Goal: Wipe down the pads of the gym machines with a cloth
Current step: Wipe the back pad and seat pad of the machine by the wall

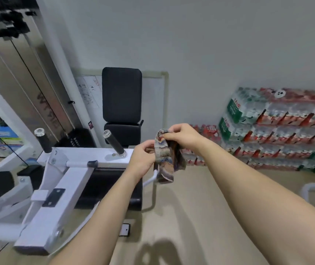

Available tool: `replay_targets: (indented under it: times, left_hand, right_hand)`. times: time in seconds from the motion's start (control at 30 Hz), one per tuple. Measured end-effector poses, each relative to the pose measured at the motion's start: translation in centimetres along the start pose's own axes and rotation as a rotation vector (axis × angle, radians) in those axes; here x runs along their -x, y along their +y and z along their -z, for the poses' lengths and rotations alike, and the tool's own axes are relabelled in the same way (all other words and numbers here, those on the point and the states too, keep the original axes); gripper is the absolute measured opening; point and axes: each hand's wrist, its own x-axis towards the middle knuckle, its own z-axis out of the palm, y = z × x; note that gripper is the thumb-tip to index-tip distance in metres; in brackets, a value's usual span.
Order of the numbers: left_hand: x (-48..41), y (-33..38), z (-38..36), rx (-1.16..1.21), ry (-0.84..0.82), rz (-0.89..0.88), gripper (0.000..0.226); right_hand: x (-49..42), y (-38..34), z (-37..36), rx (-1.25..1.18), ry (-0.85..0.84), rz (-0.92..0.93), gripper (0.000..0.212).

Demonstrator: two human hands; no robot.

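A patterned brown and grey cloth (pixel 167 159) hangs bunched in the air in front of me. My right hand (pixel 183 135) grips its top edge from above. My left hand (pixel 143 159) pinches its left side lower down. Behind the cloth stands a white gym machine (pixel 67 175) with a black upright back pad (pixel 121 94), a smaller black pad (pixel 123 133) beneath it, and a black seat pad (pixel 111 186) partly hidden by my left forearm. The cloth touches no pad.
Two black handles (pixel 113 143) (pixel 43 140) stick up from the machine's frame. A weight stack tower (pixel 19 73) rises at the left. Stacked packs of bottled water (pixel 279 129) line the right wall. A whiteboard (pixel 153 100) leans behind the back pad. Beige floor (pixel 200 207) lies below.
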Motion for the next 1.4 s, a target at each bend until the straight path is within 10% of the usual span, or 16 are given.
replay_targets:
  times: [0.63,0.9,1.27,1.4]
  left_hand:
    - [-20.1,0.8,-10.4,0.386,0.248,0.133,0.02]
    - [-38.2,-0.8,-4.2,0.916,0.129,0.199,0.066]
    - [-57.1,-5.0,10.9,0.657,0.744,0.031,0.019]
    - [-64.4,-6.7,16.8,0.309,0.935,0.068,0.053]
  right_hand:
    - [-19.2,0.9,12.1,0.14,0.018,0.055,0.043]
    - [-40.2,-3.4,12.3,0.181,-0.215,-0.004,0.043]
    - [-65.3,-4.9,7.4,0.385,-0.086,0.058,0.051]
    - [-74.5,-5.6,5.2,0.431,0.1,0.168,0.045]
